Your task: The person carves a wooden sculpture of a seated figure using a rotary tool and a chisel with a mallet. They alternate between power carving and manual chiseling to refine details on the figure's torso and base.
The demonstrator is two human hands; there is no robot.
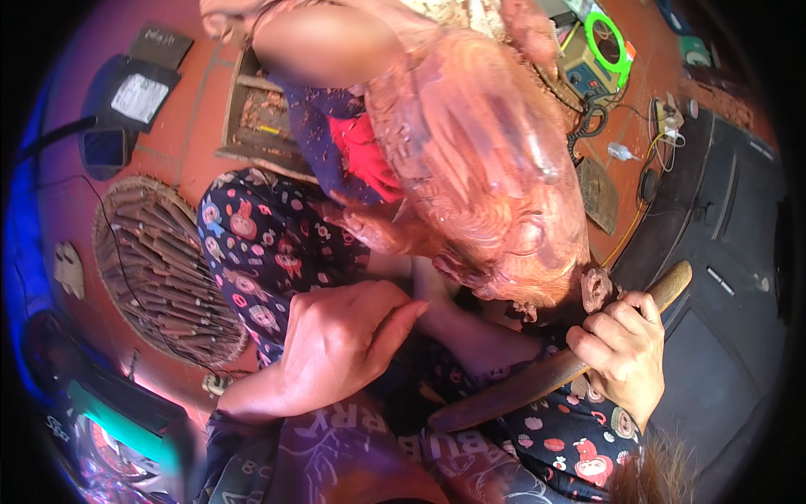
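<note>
A large reddish wood carving (478,168), with smooth swirling and grooved surfaces, leans in front of me between my legs. My right hand (625,353) is wrapped round a long, slightly curved wooden club (504,399), beside the carving's lower right end. The club slants from my lap up to the right, its pale worn end beyond my fingers. My left hand (344,336) is closed just below the carving's lower left side, thumb pointing right. Its curled fingers face away, so whatever they hold, if anything, is hidden.
At left lies a round woven basket (159,260) full of chisels. Beyond it are a phone (105,149) and a wooden tray (227,126) with shavings. A control box (583,76) with a green ring (606,42) and cables stands far right. Dark panels (714,336) lie at right.
</note>
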